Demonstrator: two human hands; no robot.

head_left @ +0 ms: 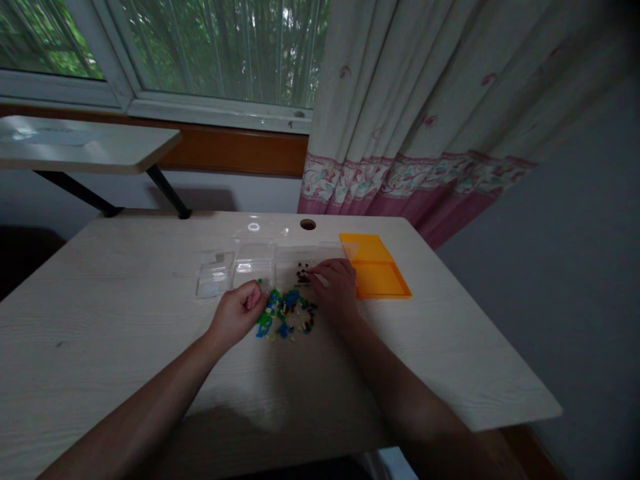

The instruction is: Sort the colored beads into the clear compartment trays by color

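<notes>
A small heap of tiny coloured pieces [286, 312], green, blue, yellow and dark, lies on the pale wooden table [125, 320]. My left hand [239, 312] rests at the heap's left edge, fingers curled in, with a green piece at its fingertips. My right hand [335, 283] is at the heap's right side, fingers pinched over a clear compartment box [250, 265] where a few dark pieces [303, 273] sit. What the pinch holds is too small to see.
An orange tray [375, 275] lies just right of my right hand. The table has a cable hole [308, 225] at the back. Behind are a second small table [80, 143], a window and a patterned curtain [425, 133].
</notes>
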